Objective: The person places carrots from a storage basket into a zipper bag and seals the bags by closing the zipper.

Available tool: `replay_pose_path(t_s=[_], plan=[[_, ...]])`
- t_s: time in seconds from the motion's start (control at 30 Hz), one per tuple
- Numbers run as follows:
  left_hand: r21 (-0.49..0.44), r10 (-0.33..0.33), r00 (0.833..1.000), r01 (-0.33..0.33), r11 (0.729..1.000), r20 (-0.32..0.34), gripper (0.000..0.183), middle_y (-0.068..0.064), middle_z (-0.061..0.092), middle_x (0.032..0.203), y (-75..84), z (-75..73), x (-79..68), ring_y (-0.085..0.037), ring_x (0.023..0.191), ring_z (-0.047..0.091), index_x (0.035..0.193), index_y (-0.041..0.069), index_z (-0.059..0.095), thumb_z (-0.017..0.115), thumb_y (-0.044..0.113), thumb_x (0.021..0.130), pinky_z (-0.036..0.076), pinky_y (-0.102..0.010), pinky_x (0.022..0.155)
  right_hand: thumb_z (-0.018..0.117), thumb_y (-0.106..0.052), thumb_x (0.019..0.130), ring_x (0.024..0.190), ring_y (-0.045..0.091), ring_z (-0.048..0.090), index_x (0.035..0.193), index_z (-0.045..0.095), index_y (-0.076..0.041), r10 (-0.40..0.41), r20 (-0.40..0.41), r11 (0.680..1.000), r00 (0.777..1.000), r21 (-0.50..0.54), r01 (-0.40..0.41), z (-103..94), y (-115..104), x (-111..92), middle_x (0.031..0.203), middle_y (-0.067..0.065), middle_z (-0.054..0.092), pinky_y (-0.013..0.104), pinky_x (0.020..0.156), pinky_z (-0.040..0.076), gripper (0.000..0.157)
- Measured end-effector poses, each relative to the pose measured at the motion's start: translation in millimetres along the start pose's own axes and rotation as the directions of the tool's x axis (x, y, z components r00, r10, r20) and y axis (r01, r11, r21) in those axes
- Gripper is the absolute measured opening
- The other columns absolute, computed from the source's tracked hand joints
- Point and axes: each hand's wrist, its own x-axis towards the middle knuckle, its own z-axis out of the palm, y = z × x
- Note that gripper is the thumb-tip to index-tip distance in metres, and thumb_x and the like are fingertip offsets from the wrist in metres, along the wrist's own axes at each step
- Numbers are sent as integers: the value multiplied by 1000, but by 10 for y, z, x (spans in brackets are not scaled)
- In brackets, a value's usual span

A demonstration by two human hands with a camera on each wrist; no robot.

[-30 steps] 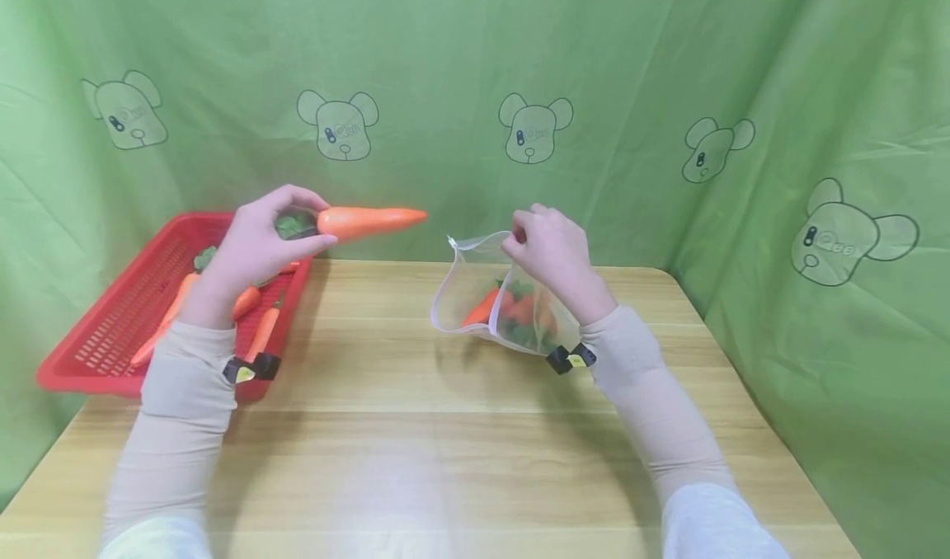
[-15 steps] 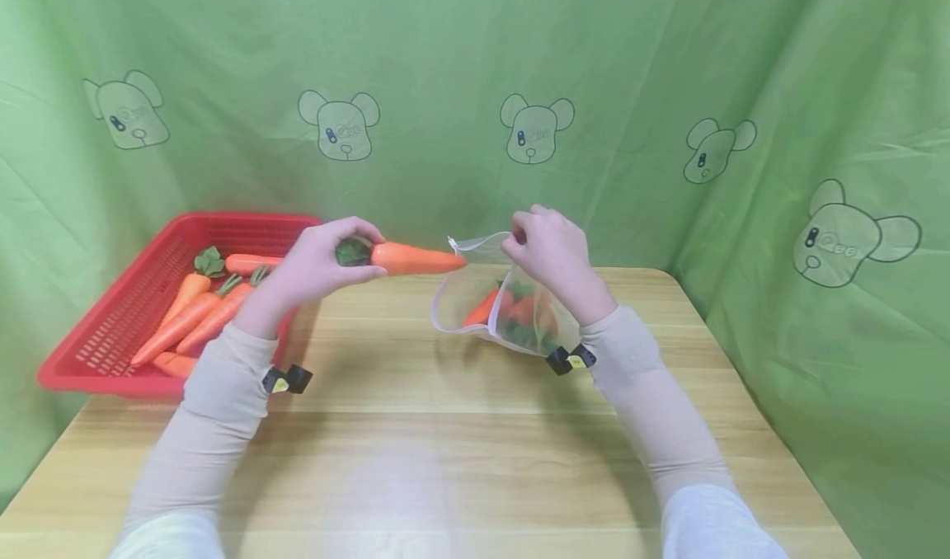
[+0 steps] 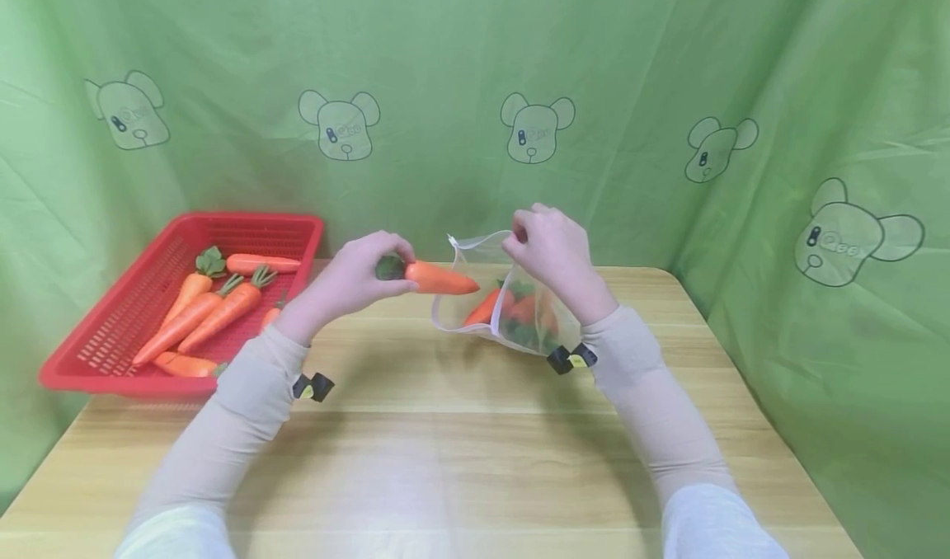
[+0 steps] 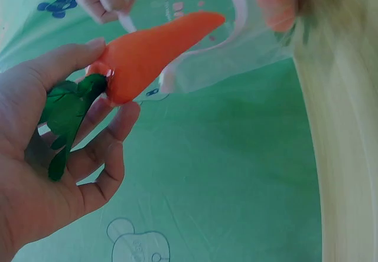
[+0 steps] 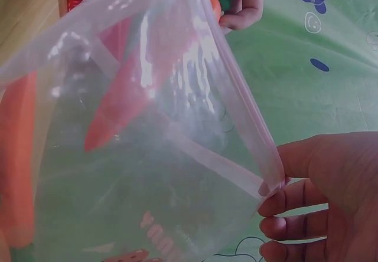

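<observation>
My left hand [image 3: 364, 270] pinches a carrot [image 3: 441, 279] at its thick top end, its green leaves tucked against the palm. The carrot's tip points right, at the mouth of a clear zip bag [image 3: 486, 252]. With thumb and fingers my right hand [image 3: 551, 246] pinches the bag's upper edge, holding the mouth apart. Inside the bag lie orange carrots [image 3: 530, 312] with green tops. Through the film in the right wrist view, the held carrot [image 5: 118, 108] shows as a blurred orange shape. In the left wrist view the carrot [image 4: 147, 52] overlaps the bag's opening.
A red plastic basket [image 3: 82, 336] stands at the table's left with several carrots [image 3: 223, 312] in it. The wooden table [image 3: 416, 460] ends at the back against a green curtain [image 3: 445, 48] printed with bear heads. Another curtain side hangs along the right.
My left hand has carried the carrot right and down from above the basket's right side, bringing its tip to the bag's mouth. My right hand and the bag have stayed in place.
</observation>
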Motion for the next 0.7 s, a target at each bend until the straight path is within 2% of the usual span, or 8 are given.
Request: replay_pose_path(t_s=[0.17,0.37,0.57,0.7], plan=[[44,18,999,-17,999,-32,29,-5,63,107,24,115,29,-21,101,60,103,10,64,79,19,80,51,-40,92,56,-19,82,68,21,46,73,56,-13,-5,1,1000,1000,-2,5,-22,0,-1,76,4,52,31,52,37,11],[92,36,999,-33,995,-34,29,-3,60,107,32,227,55,-18,97,59,103,12,63,79,20,80,53,-36,89,55,-20,82,68,21,48,75,59,-13,-13,-2,1000,1000,0,13,-58,-13,17,77,4,54,32,53,39,11],[155,46,998,-37,987,-53,31,-3,58,106,81,269,59,-18,89,59,105,12,62,79,23,81,54,-35,83,55,-21,83,70,21,49,76,59,-13,-19,1,1000,1000,10,19,-108,-47,36,78,4,54,33,54,40,11],[190,30,998,-18,982,-57,31,-3,58,105,117,279,62,-19,84,61,105,13,62,78,24,82,55,-36,78,55,-21,82,71,22,49,76,59,-13,-13,8,1000,1000,13,13,-125,-62,42,79,4,54,33,55,40,11]])
